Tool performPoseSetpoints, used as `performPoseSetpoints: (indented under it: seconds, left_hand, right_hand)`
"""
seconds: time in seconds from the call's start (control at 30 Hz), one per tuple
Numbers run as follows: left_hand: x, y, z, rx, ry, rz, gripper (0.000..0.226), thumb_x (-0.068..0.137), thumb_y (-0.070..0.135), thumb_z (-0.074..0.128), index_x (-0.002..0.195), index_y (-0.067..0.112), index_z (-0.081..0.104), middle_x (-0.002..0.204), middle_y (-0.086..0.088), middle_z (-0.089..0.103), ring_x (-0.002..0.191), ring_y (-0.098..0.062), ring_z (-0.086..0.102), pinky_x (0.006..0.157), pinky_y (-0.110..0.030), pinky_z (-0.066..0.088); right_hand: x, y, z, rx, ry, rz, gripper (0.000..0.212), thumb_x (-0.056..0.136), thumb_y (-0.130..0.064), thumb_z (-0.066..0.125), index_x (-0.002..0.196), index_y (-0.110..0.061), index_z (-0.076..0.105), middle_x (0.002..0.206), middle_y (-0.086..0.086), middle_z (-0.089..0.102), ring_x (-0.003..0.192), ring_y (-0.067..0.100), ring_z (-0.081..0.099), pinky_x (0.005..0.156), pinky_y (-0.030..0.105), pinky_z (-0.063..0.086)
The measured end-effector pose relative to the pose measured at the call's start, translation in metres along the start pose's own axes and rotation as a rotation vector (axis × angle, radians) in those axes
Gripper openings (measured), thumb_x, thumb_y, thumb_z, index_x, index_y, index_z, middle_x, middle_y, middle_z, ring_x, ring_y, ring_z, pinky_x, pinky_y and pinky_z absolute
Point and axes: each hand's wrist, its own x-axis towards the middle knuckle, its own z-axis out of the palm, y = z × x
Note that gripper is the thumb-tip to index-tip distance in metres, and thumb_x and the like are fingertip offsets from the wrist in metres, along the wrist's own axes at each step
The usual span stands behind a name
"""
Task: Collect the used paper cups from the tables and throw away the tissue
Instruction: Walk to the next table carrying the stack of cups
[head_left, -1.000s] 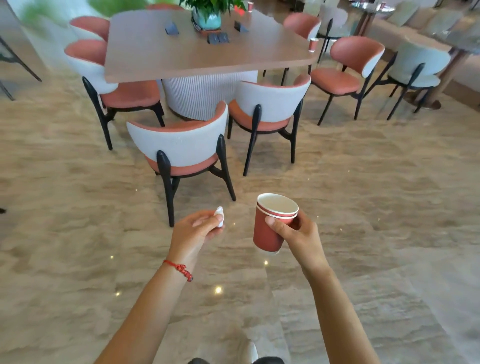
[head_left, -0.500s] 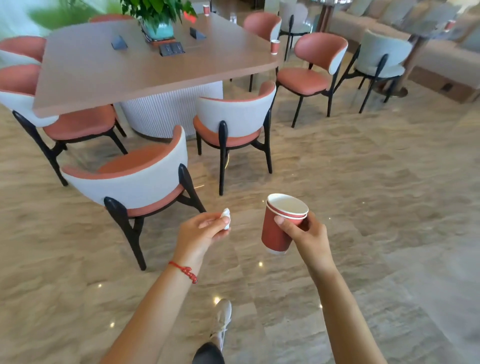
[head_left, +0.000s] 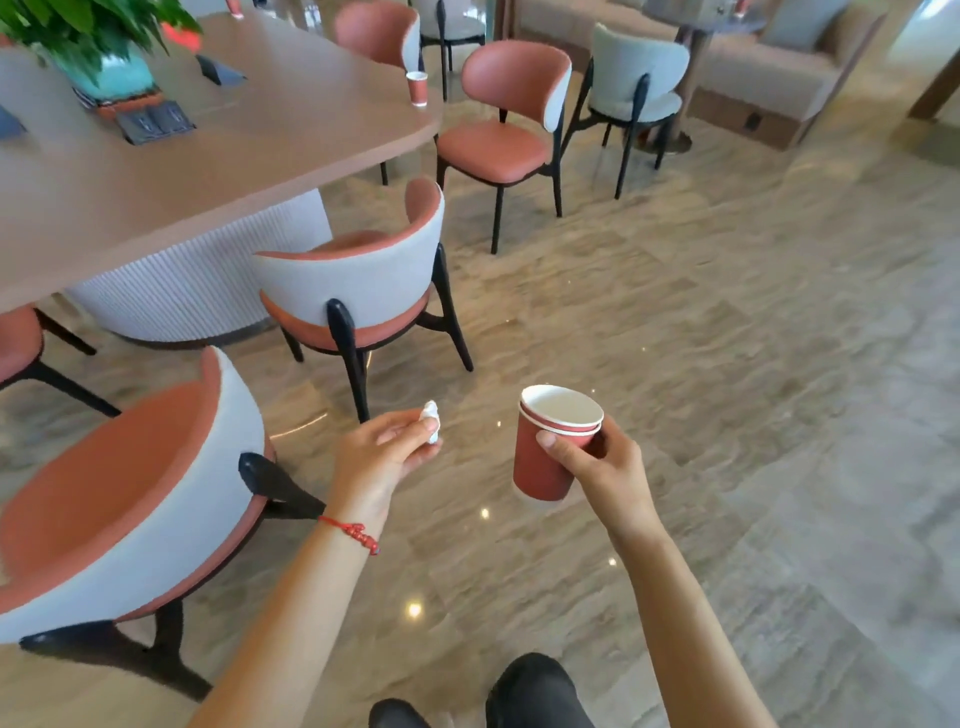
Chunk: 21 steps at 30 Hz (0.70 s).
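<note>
While carrying nested red cups (head_left: 550, 447) gripped in right hand (head_left: 605, 465), pinching crumpled tissue (head_left: 431, 421) in left hand (head_left: 387, 457); leaving cup (head_left: 417, 88) on table edge (head_left: 311, 150) uncollected; tissue not binned.

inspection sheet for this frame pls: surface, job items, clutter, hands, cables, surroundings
Surface: brown table at upper left; glossy stone floor underfoot.
Job's things: two nested red cups held upright; crumpled tissue; one red paper cup standing near the table's far edge.
Clutter: potted plant and dark holders on the table.
Hands: left hand pinches the tissue; right hand grips the nested cups.
Cables: nothing seen.
Surroundings: orange and grey chairs around the table; further seating at upper right. No bin in view.
</note>
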Motion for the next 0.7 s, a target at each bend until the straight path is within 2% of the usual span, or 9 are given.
performPoseSetpoints:
  seconds: [0.27, 0.4, 0.57, 0.7]
  left_hand:
    - [0.135, -0.007, 0.104, 0.034, -0.009, -0.032, 0.004, 0.078, -0.001, 0.066, 0.079, 0.003, 0.068, 0.077, -0.01, 0.068, 0.071, -0.02, 0.063, 0.066, -0.022, 0.057]
    - [0.196, -0.004, 0.157, 0.035, 0.012, -0.054, 0.005, 0.076, 0.002, 0.07, 0.075, 0.007, 0.071, 0.073, -0.006, 0.071, 0.074, -0.022, 0.065, 0.069, -0.024, 0.058]
    - [0.269, 0.014, 0.205, 0.019, 0.021, -0.052, 0.005, 0.075, 0.004, 0.071, 0.079, 0.005, 0.071, 0.072, -0.004, 0.073, 0.073, -0.02, 0.068, 0.069, -0.025, 0.058]
    - [0.341, 0.033, 0.231, 0.004, 0.01, -0.034, 0.005, 0.076, 0.002, 0.069, 0.081, 0.002, 0.07, 0.07, -0.003, 0.071, 0.069, -0.015, 0.067, 0.07, -0.026, 0.058]
  right_hand:
    - [0.161, 0.003, -0.045, -0.025, 0.024, -0.006, 0.03, 0.071, -0.018, 0.079, 0.097, -0.023, 0.065, 0.09, -0.009, 0.072, 0.082, -0.002, 0.066, 0.065, 0.011, 0.048]
    - [0.244, -0.012, -0.065, -0.029, 0.007, -0.028, 0.035, 0.064, -0.029, 0.08, 0.095, -0.026, 0.066, 0.087, -0.016, 0.072, 0.083, -0.003, 0.065, 0.065, 0.01, 0.048]
    - [0.34, -0.032, -0.081, -0.035, 0.01, -0.053, 0.027, 0.072, -0.019, 0.079, 0.093, -0.029, 0.065, 0.087, -0.02, 0.072, 0.084, -0.004, 0.065, 0.066, 0.009, 0.048]
    - [0.412, -0.031, -0.072, -0.021, -0.016, -0.037, 0.029, 0.07, -0.022, 0.079, 0.096, -0.026, 0.065, 0.089, -0.016, 0.072, 0.085, -0.002, 0.066, 0.066, 0.01, 0.048]
